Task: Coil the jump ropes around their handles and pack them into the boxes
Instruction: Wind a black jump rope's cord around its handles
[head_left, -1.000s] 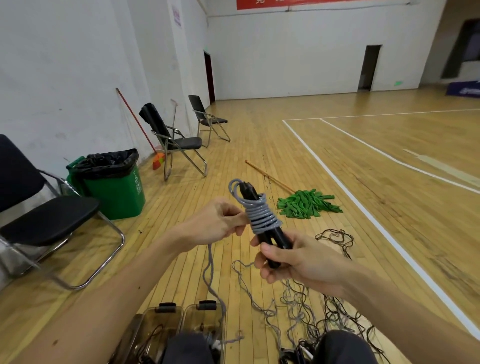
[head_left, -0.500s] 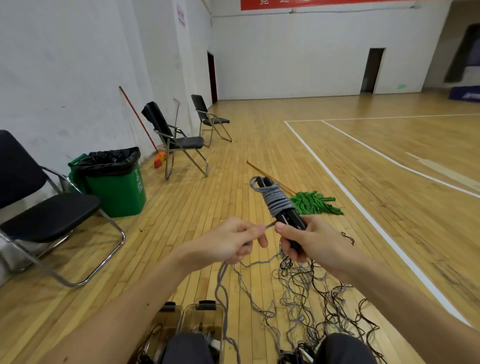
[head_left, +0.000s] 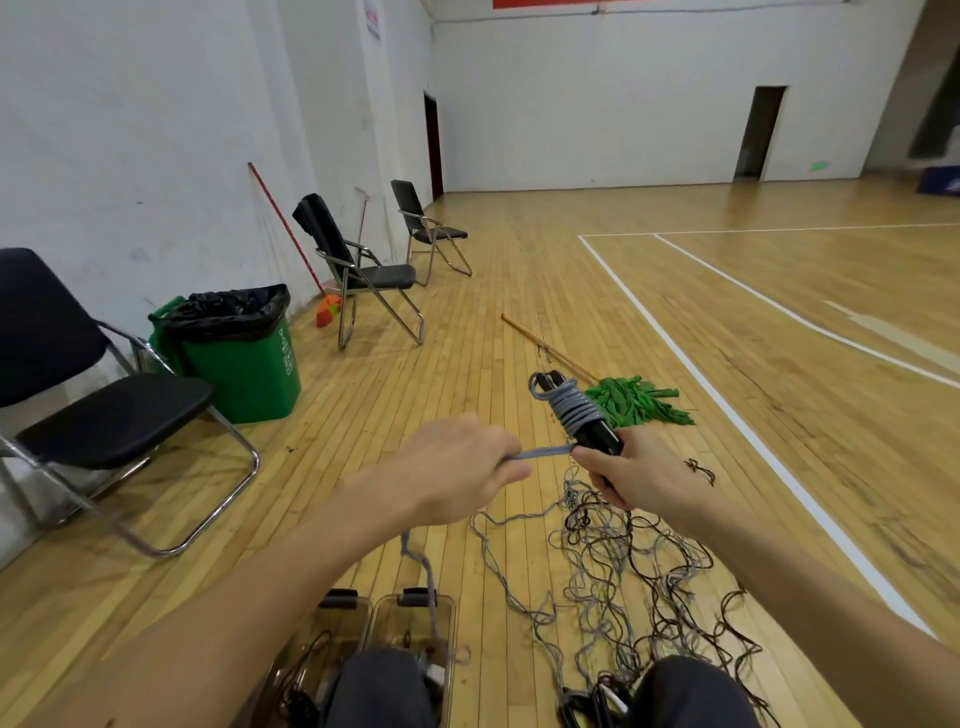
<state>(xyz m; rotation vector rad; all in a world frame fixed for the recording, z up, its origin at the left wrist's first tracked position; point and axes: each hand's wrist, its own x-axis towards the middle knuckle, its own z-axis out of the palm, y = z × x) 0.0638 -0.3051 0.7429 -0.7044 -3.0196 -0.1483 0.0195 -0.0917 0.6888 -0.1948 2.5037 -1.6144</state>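
**Grey rope part wound, next turn comes from the left**

Head view: a sports hall with white walls and a wooden floor (head_left: 519, 260) marked with white lines. Folding chairs (head_left: 104, 410), a green bin (head_left: 244, 364) and a green mop (head_left: 634, 400) lie farther off. I am seated, my knees at the near edge. Two clear boxes (head_left: 415, 613) stand on the floor by my left knee, and a loose tangle of grey and dark ropes (head_left: 623, 561) spreads over the floor to the near right.

My right hand (head_left: 644, 473) is wrapped round the near end of the black handles (head_left: 597, 439), held together. Their long axis tilts up and away toward the far left. A grey coil (head_left: 576, 410) already covers their middle. From its near edge a short taut stretch of rope (head_left: 543, 452) runs left into my left hand (head_left: 457, 467), whose fingers (head_left: 504, 447) are curled tight on it. The slack hangs below that hand, over the boxes.

So the handles lie just right of my left hand, and the rope meets them almost square to their axis. I judge the next turn belongs to the left hand: over and round the handles, laid beside the last wrap on its near side, while the right hand steadies them. Plenty of rope looks unwound, so boxing seems some way off.
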